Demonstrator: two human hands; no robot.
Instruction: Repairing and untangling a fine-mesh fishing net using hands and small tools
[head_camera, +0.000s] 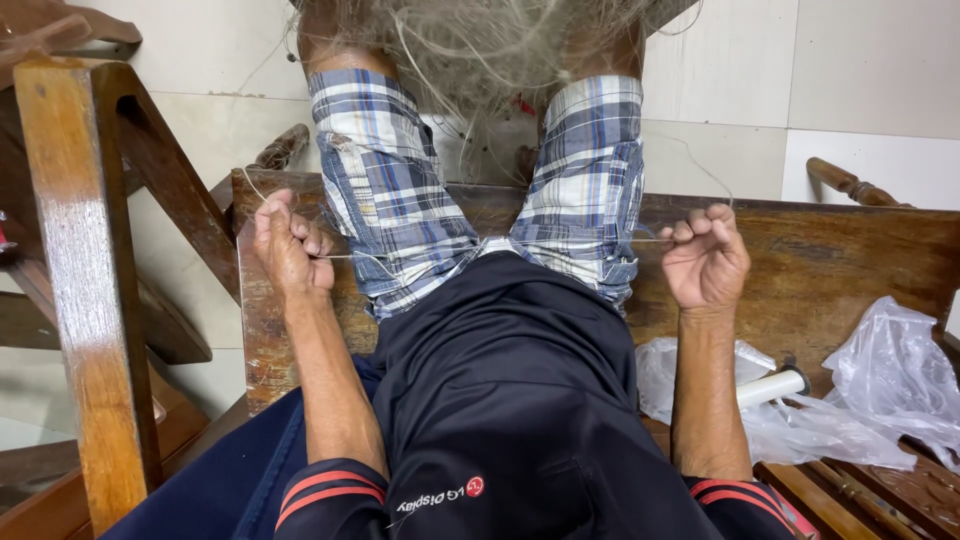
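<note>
My left hand (288, 245) and my right hand (706, 258) are both closed on a thin pale line (350, 256) stretched taut across my lap, over plaid shorts (400, 210). The hands are far apart, each near an outer thigh. A tangled mass of fine fishing net (480, 45) hangs in front of my knees. Thin strands run from it toward my hands.
I sit on a wooden bench (840, 250). Crumpled clear plastic bags (880, 390) and a white spool (775, 385) lie on it at my right. A wooden chair frame (80, 260) stands at left on a pale tiled floor (720, 150).
</note>
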